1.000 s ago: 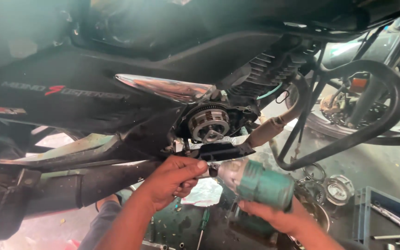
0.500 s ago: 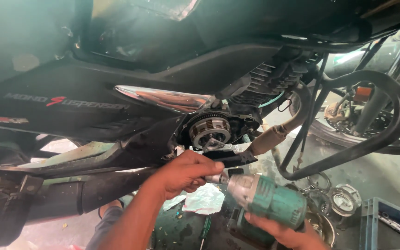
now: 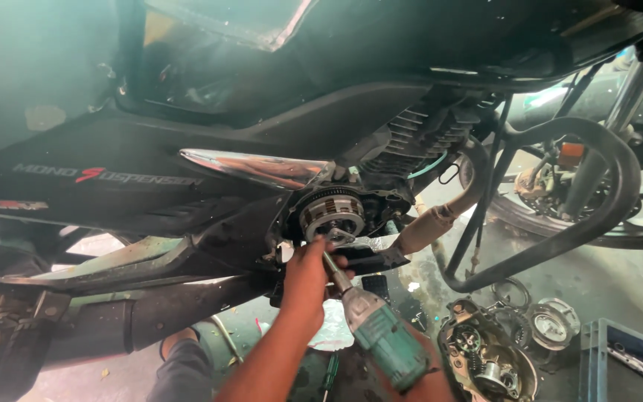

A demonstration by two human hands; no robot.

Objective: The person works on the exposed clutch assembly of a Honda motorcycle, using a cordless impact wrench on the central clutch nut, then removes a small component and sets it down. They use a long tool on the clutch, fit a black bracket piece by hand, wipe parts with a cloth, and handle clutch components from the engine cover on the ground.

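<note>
At the opened side of the motorcycle's engine, the round clutch assembly (image 3: 331, 214) is sitting exposed in its housing, below the chrome panel (image 3: 258, 167) and left of the cylinder fins (image 3: 418, 138). The green power driver (image 3: 385, 339) is now angling up so that its long socket bit (image 3: 334, 268) is reaching the lower edge of the clutch, whereas a second ago the tool was lying almost level and well below it; the bit seems to be seating on a fastener there, though the contact point is hidden by the hand. The left hand (image 3: 308, 279) is curling its fingers around the bit just beneath the clutch, steadying it, having risen with the tool. The right hand (image 3: 426, 383) is gripping the driver's handle at the bottom edge of the view, mostly hidden, so how its fingers are lying cannot be told. By this reading, the work is passing from lining up to driving. Outward from there, the exhaust pipe (image 3: 433, 223) is running off to the right, a black crash guard (image 3: 589, 201) is looping in front of the front wheel (image 3: 560, 212), and a removed engine cover (image 3: 489, 357) is lying on the floor beside a blue crate (image 3: 623, 357). A long black side panel (image 3: 106, 186) is carrying pale lettering with one red letter, and a small red-edged label is sitting lower at its left.
</note>
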